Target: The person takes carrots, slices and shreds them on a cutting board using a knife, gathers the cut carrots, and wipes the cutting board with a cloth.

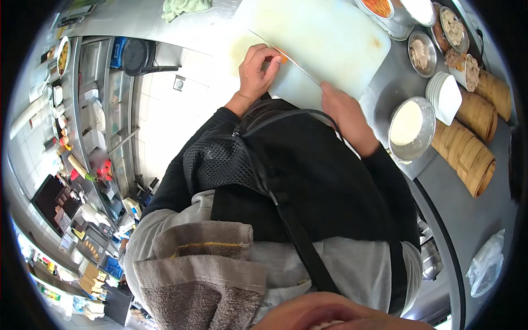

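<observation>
My left hand (258, 71) is closed, its fingers curled over a small orange piece of vegetable (284, 57) that looks like carrot. Most of that piece is hidden by the fingers and the blade. In my right hand (347, 115) is a kitchen knife (301, 68); the fingers wrap its handle, which is hidden. The thin blade runs diagonally up and left, right beside the orange piece and my left fingertips. Under both lies a large white cutting board (330, 33) with faint yellowish stains.
Right of the board stand a metal bowl of pale liquid (407, 124), stacked white dishes (444, 96), bamboo steamers (467, 157) and metal bowls of meat (422, 54). Orange shreds (378, 6) fill a container at the top. A green cloth (184, 6) lies upper left. Shelves (88, 110) line the left.
</observation>
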The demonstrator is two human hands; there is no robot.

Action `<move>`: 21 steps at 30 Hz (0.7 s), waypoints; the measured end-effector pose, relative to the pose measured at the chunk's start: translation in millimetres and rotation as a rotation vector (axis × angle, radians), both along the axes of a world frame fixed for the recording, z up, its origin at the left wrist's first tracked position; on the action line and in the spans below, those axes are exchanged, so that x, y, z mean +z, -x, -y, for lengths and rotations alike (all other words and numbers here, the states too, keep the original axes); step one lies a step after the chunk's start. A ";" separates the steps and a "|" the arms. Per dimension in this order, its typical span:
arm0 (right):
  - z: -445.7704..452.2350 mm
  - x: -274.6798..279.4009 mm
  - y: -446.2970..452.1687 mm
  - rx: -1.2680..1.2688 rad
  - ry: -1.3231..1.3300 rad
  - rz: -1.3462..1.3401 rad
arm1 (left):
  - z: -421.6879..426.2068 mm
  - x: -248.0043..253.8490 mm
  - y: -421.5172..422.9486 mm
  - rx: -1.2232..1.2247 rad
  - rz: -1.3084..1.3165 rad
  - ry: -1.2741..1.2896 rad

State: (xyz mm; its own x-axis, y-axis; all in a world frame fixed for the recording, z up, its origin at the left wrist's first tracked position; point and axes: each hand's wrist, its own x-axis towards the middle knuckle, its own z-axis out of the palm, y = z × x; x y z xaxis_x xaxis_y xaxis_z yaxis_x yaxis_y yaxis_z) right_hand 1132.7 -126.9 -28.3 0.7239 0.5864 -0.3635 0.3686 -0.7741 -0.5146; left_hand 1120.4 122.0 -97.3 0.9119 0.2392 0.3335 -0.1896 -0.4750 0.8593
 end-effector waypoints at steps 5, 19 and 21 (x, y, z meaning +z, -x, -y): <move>-39.9 -23.7 -22.4 -0.006 0.017 -0.014 | -5.0 1.7 2.8 -0.022 0.009 -0.013; 28.1 74.0 12.5 0.053 0.164 0.170 | -2.1 5.1 0.1 0.022 0.011 -0.029; 22.1 32.1 6.7 0.065 -0.127 0.145 | -2.9 3.1 1.3 0.020 -0.008 -0.025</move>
